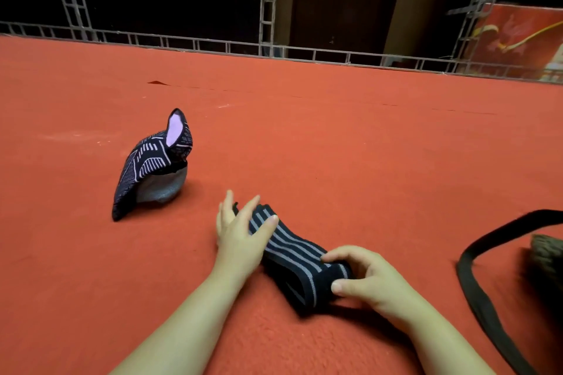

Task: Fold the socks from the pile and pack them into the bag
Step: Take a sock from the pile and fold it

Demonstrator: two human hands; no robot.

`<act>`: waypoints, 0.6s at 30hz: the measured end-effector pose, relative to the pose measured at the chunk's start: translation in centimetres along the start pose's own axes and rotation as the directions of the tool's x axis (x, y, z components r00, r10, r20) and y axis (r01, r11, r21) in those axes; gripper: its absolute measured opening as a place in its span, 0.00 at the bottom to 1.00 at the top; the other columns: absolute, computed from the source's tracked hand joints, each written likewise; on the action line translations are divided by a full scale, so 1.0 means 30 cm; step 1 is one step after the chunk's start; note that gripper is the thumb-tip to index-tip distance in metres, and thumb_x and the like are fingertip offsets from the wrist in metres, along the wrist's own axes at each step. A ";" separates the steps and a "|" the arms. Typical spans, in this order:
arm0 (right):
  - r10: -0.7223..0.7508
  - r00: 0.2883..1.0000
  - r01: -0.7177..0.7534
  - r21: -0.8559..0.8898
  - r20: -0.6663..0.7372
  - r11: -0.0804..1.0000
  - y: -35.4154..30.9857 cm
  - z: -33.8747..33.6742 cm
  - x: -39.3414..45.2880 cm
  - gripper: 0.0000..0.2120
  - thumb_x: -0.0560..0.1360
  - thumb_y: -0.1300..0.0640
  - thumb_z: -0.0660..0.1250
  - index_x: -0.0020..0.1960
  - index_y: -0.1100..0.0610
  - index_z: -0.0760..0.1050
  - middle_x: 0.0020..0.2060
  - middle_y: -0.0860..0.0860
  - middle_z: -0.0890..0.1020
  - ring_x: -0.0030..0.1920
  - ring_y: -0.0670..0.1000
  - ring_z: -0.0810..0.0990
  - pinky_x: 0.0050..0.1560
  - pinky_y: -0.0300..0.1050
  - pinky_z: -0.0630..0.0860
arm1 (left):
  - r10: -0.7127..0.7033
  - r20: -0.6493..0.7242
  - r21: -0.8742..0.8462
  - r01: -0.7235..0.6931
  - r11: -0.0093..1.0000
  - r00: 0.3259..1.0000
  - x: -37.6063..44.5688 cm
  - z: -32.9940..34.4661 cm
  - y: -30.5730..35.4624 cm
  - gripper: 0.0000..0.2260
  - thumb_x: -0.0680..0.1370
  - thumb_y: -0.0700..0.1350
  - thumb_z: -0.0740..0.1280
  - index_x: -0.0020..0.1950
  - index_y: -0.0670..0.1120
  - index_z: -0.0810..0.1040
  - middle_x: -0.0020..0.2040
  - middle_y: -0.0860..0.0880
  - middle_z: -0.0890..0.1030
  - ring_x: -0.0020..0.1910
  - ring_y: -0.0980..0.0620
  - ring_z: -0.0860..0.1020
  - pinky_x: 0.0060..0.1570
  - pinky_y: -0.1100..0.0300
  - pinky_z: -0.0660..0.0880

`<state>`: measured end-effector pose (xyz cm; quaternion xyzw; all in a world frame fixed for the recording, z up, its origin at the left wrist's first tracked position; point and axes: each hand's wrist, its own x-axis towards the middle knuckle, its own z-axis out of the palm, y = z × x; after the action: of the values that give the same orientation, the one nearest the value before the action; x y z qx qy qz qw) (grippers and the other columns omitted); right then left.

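A black sock with grey stripes (294, 248) lies on the red carpet in front of me, running from upper left to lower right. My left hand (240, 230) presses its far end flat with straight fingers. My right hand (362, 278) pinches the near cuff end between thumb and fingers, where the fabric is folded over. To the left, a small pile of socks (152, 166) stands in a heap: a black one with pale pink line patterns draped over a grey one. The bag (548, 256) shows only at the right edge, brownish, with a long black strap (478, 292).
The red carpet (335, 137) stretches wide around the socks. A low metal rail (274, 50) and scaffold frames run along the far edge, with a dark door (344, 9) behind them.
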<state>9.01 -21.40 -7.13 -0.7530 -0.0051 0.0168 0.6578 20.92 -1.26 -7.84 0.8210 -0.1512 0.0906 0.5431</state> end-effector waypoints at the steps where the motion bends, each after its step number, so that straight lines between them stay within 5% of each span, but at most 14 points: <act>1: -0.026 0.999 0.026 0.006 -0.043 1.000 0.000 -0.003 0.001 0.24 0.54 0.55 0.76 0.50 0.56 0.79 0.43 0.50 0.84 0.43 0.47 0.81 0.43 0.39 0.77 | 0.149 0.094 -0.012 -0.148 0.989 0.984 -0.015 -0.009 0.023 0.27 0.69 0.67 0.60 0.66 0.59 0.68 0.74 0.56 0.53 0.75 0.56 0.49 0.72 0.59 0.46; 3: -0.054 0.993 0.064 0.095 -0.103 0.993 -0.002 -0.011 0.002 0.25 0.55 0.55 0.76 0.51 0.58 0.78 0.40 0.52 0.84 0.41 0.48 0.81 0.40 0.39 0.77 | 0.326 0.390 -0.099 -0.312 0.945 0.861 -0.048 -0.014 0.069 0.29 0.66 0.73 0.56 0.64 0.62 0.65 0.69 0.63 0.60 0.72 0.61 0.55 0.72 0.65 0.48; 5: -0.053 0.986 0.080 0.165 -0.159 0.983 -0.009 -0.014 0.003 0.24 0.57 0.59 0.75 0.52 0.58 0.77 0.38 0.55 0.83 0.38 0.50 0.81 0.38 0.42 0.78 | 0.321 0.632 -0.034 -0.389 0.921 0.705 -0.089 -0.001 0.098 0.29 0.65 0.69 0.63 0.64 0.68 0.62 0.62 0.71 0.64 0.67 0.66 0.63 0.71 0.66 0.55; 7: -0.036 0.979 0.075 0.189 -0.200 0.979 -0.016 -0.012 0.004 0.20 0.61 0.61 0.73 0.52 0.57 0.76 0.37 0.56 0.83 0.37 0.53 0.81 0.37 0.48 0.78 | 0.317 0.695 0.052 -0.485 0.873 0.645 -0.120 0.028 0.115 0.29 0.65 0.60 0.70 0.64 0.70 0.64 0.58 0.76 0.68 0.61 0.69 0.68 0.67 0.66 0.59; 13: -0.109 0.947 0.175 0.200 -0.304 0.964 0.000 0.007 0.016 0.23 0.63 0.56 0.72 0.56 0.55 0.74 0.38 0.52 0.82 0.38 0.50 0.80 0.37 0.43 0.78 | 0.286 0.621 0.108 -0.441 0.891 0.730 -0.119 0.070 0.073 0.20 0.73 0.58 0.61 0.64 0.56 0.73 0.58 0.58 0.79 0.57 0.59 0.75 0.60 0.56 0.70; 15: -0.136 0.926 0.201 0.154 -0.353 0.967 0.012 -0.002 0.024 0.28 0.60 0.47 0.72 0.59 0.54 0.73 0.44 0.50 0.82 0.43 0.47 0.81 0.42 0.37 0.77 | 0.201 0.559 0.060 -0.281 0.958 0.804 -0.120 0.074 0.075 0.22 0.72 0.61 0.59 0.59 0.51 0.78 0.54 0.55 0.82 0.55 0.58 0.77 0.58 0.53 0.72; 18: -0.163 0.930 0.189 0.048 -0.331 0.981 0.021 -0.020 0.027 0.33 0.59 0.37 0.69 0.60 0.52 0.73 0.55 0.46 0.81 0.55 0.42 0.79 0.51 0.33 0.73 | 0.105 0.395 -0.189 -0.031 0.981 0.913 -0.117 0.074 0.101 0.09 0.77 0.53 0.63 0.49 0.51 0.81 0.47 0.55 0.83 0.49 0.59 0.80 0.55 0.58 0.75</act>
<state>9.83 -22.05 -7.68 -0.7153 0.0364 -0.1665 0.6777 16.56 -3.87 -7.19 0.7642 -0.2957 -0.0754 0.5682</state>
